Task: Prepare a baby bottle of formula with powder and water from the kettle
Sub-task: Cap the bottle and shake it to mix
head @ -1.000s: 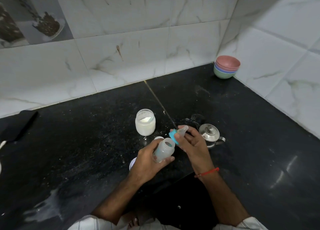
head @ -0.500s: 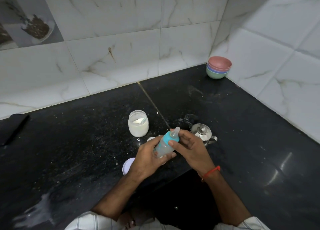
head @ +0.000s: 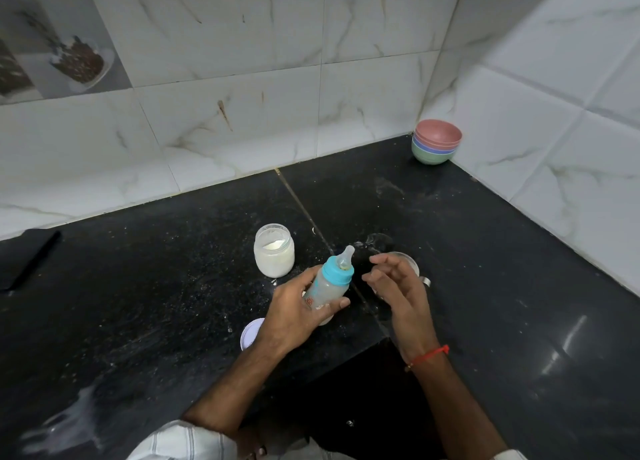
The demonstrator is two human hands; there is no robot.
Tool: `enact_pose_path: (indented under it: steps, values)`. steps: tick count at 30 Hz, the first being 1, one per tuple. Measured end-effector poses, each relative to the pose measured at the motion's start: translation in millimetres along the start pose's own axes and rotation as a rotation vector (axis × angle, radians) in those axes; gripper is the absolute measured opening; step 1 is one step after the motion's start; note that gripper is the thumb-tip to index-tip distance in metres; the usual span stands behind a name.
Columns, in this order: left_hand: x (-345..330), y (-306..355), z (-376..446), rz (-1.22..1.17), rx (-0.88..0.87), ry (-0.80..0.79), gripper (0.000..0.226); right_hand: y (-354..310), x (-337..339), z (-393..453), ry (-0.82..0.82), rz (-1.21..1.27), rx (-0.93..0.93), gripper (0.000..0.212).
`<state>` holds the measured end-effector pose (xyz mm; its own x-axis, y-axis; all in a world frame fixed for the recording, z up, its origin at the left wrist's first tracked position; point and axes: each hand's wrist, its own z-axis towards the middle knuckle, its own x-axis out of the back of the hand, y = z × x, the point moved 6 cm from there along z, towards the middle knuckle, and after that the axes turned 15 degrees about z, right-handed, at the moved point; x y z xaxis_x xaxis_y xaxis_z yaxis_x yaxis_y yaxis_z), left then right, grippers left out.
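Observation:
My left hand (head: pixel 294 310) grips the body of a clear baby bottle (head: pixel 329 286), tilted up to the right above the black counter. A teal collar and a clear teat sit on the bottle's neck. My right hand (head: pixel 398 286) hovers just right of the teat, fingers loosely spread and holding nothing. An open glass jar of white powder (head: pixel 274 250) stands behind the bottle. The small steel kettle (head: pixel 417 272) is mostly hidden behind my right hand.
A white lid (head: pixel 250 333) lies flat by my left wrist. Stacked coloured bowls (head: pixel 436 141) stand in the far right corner against the tiled walls. A dark flat object (head: pixel 27 259) lies at the far left. White powder smears mark the counter's near left.
My right hand put the teal collar with teat onto the bottle, then let go and drew away to the right. The left hand has kept hold of the bottle.

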<state>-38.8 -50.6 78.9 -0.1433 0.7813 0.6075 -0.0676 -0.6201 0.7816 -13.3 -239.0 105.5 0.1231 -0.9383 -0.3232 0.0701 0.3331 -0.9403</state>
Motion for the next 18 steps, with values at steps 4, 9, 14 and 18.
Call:
enact_pose_path:
  steps: [4, 9, 14, 18]
  values:
    - [-1.0, 7.1, -0.1, 0.008, -0.027, -0.025, 0.057, 0.0, -7.8, -3.3, -0.129, 0.033, -0.074, 0.051]
    - [-11.6, 11.8, -6.0, -0.004, -0.071, -0.064, 0.059, -5.2, -7.5, -2.7, -0.098, 0.05, -0.013, 0.044]
    - [-19.9, 14.9, -9.0, -0.07, -0.082, -0.161, 0.059, -5.7, -17.2, -5.5, -0.41, 0.02, -0.142, 0.072]
    - [-19.8, 28.7, -7.8, -0.062, -0.108, -0.173, 0.054, -10.0, -20.9, 3.5, -0.322, 0.061, -0.159, 0.068]
